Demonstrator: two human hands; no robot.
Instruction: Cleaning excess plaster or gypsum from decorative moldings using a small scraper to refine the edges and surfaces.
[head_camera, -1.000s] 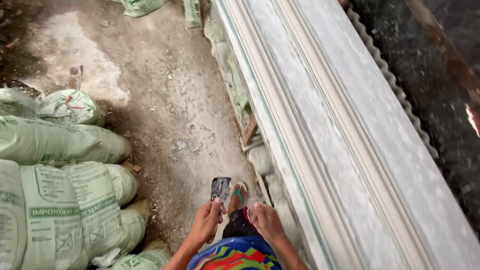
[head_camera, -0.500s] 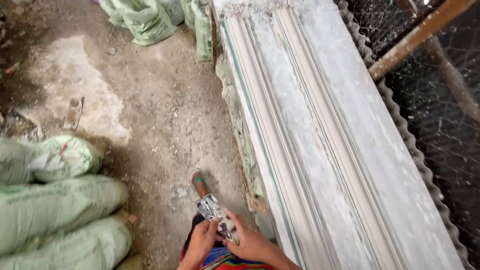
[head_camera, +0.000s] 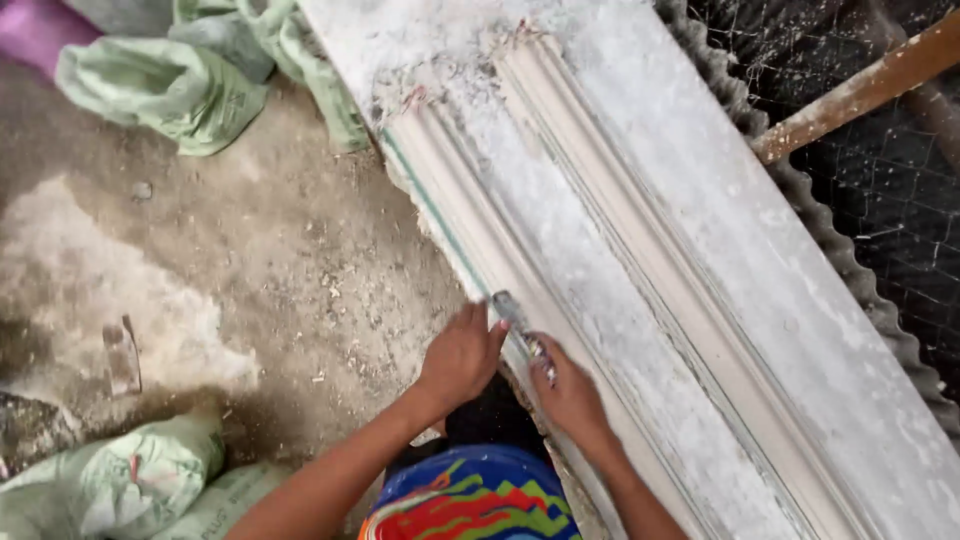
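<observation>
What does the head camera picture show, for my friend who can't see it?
A person's two bare hands, left hand and right hand, hold a small metal scraper against the near edge of a long white plaster moulding dusted with powder. Green sacks lie on the dirt floor nearby.

Hands (head_camera: 462, 357) with scraper (head_camera: 520, 330) (against moulding (head_camera: 600, 300))

Both forearms reaching forward, left hand (head_camera: 462, 358) fingers curled, right hand (head_camera: 570, 392) closed, hands nearly touching
</observation>
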